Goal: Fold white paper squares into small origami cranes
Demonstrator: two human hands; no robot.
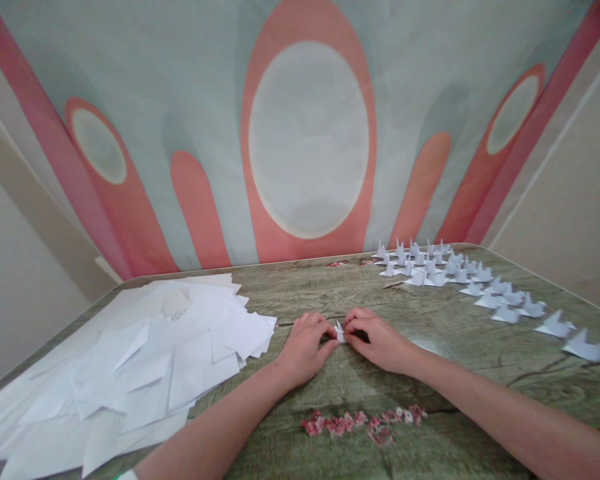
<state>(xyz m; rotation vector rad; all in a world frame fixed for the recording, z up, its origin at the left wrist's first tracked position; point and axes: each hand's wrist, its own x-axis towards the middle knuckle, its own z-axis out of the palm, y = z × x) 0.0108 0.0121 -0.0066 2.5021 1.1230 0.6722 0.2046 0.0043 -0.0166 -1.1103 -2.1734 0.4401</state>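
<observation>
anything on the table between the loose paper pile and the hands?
Nothing: in the head view, only bare wood-grain table separates the paper pile from the left hand, which pinches a small folded paper piece with the right hand.

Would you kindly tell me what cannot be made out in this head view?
- Small white folded paper piece: mostly covered by the left hand and right hand; its fold stage is unclear.
- Pile of loose white paper sheets: cut off by the left edge.
- Far white folded paper figures: too small for detail.
</observation>
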